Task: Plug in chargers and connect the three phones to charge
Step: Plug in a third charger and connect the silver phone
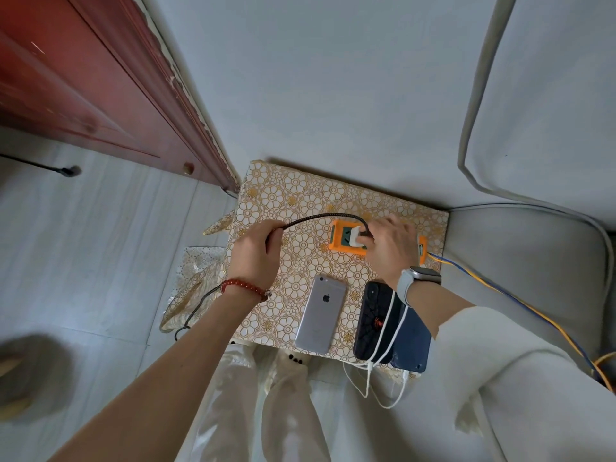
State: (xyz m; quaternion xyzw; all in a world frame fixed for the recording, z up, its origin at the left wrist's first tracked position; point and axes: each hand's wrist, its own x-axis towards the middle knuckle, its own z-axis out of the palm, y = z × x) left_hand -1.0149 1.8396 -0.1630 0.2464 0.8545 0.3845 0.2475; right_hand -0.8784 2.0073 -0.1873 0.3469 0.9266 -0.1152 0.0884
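A small table (293, 195) draped in a gold flower-patterned cloth stood against the pale wall, a grey sofa (533, 248) just off its right edge and a red-brown door (83, 78) off to the left. Along the table's near edge lay three phones face down, side by side: a silver phone (321, 313) nearest the middle, a black phone (375, 323) with a red mark to its right, and a dark blue phone (411, 345) at the near right corner, partly under the right forearm. White cables (383, 348) ran across the black and blue phones and hung off the near edge; whether their ends were seated, I could not tell. Toward the far right of the table sat an orange socket block (346, 240), and there was the right hand (391, 246), fingers pinched on a white charger (358, 238) pressed against the block's face. A black braided cable (330, 217) arced from that charger over to the left hand (255, 258), which was clenched around it above the table's left side, the rest trailing down past the left edge. Blue and yellow wires (500, 291) led away from the table's right edge
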